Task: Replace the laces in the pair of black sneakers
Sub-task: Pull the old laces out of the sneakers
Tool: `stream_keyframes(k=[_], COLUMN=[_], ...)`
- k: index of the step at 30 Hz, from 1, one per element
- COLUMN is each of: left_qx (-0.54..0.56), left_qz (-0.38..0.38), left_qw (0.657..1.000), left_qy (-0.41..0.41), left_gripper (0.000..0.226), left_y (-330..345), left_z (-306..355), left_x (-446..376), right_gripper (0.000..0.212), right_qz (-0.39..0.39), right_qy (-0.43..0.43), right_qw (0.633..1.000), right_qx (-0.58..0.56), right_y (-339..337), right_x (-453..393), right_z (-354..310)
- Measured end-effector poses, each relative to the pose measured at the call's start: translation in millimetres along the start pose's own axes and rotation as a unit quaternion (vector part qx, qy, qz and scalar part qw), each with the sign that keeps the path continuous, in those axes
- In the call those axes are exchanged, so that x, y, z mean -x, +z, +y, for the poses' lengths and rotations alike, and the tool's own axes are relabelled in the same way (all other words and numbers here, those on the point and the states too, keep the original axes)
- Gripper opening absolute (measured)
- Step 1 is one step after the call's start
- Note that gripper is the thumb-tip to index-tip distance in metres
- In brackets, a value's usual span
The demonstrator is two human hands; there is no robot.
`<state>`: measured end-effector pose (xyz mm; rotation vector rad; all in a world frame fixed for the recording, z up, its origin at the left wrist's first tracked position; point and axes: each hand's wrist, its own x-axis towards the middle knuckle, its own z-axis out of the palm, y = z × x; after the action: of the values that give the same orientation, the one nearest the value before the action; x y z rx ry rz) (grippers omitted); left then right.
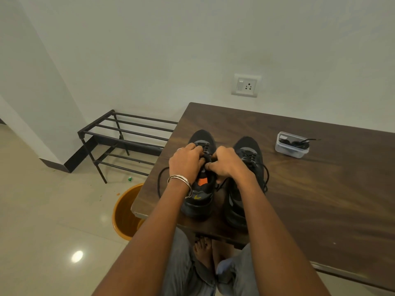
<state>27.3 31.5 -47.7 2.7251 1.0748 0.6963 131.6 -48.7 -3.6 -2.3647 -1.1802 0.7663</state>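
Two black sneakers stand side by side on the brown wooden table (310, 189), toes pointing away from me. The left sneaker (199, 199) has an orange insole patch and a small yellow logo at its heel. My left hand (186, 162) and my right hand (224, 164) meet over its tongue, both pinching its black lace (160, 182), which loops out to the left over the table. The right sneaker (245, 154) stays laced, its lace ends hanging down its right side. A bangle sits on my left wrist.
A clear plastic box (291, 145) holding coiled black laces sits at the table's back right. Left of the table stand a black metal shoe rack (121, 135) and an orange bucket (126, 212) on the tiled floor. My bare feet (205, 251) show under the table's near edge.
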Motion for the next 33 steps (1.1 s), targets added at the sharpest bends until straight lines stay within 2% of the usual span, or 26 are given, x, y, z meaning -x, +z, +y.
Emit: stream_keyframes(k=[4,8,11,14,17,19,22,24,28,31,32,33], left_qx=[0.001,0.023,0.086,0.164,0.255,0.260,0.141,0.045,0.024,0.087,0.130,0.196], left_qz=[0.019,0.041,0.076,0.086,0.085,0.069,0.039,0.044,0.043,0.051,0.064,0.089], left_qw=[1.000,0.999,0.992,0.970,0.943,0.951,0.987,0.998,0.999,0.993,0.983,0.959], left_qy=[0.021,0.025,-0.060,-0.155,-0.194,-0.154,-0.063,-0.016,0.013,-0.060,-0.114,-0.186], left_gripper=[0.021,0.016,0.015,0.014,0.011,0.006,0.032,0.029,0.020,0.019,0.018,0.019], left_y=[5,12,11,13,17,19,19,17,15,9,10,10], left_z=[-4,-7,-8,-6,-5,-6,-8,-6,-4,1,3,3], left_x=[-3,-3,0,0,-1,-1,-3,-3,-3,-2,-3,-4], right_gripper=[0.024,0.021,0.022,0.024,0.025,0.025,0.029,0.031,0.024,0.022,0.022,0.023], right_qz=[0.006,0.008,-0.011,-0.013,0.006,0.008,0.005,0.006,0.004,0.008,0.010,0.012], right_qy=[-0.037,-0.035,-0.023,-0.017,-0.028,-0.031,-0.033,-0.038,-0.043,-0.045,-0.046,-0.049], right_qw=[0.997,0.997,0.999,0.999,0.997,0.997,0.997,0.995,0.993,0.993,0.992,0.991], right_qx=[0.066,0.075,0.047,0.039,0.069,0.070,0.073,0.090,0.107,0.112,0.117,0.124], right_y=[2,2,4,5,5,5,5,6,10,12,12,13], right_x=[-2,-4,-5,-6,-6,-5,-5,-5,-6,-5,-5,-5], right_z=[-1,-1,0,1,1,2,3,2,3,2,2,1])
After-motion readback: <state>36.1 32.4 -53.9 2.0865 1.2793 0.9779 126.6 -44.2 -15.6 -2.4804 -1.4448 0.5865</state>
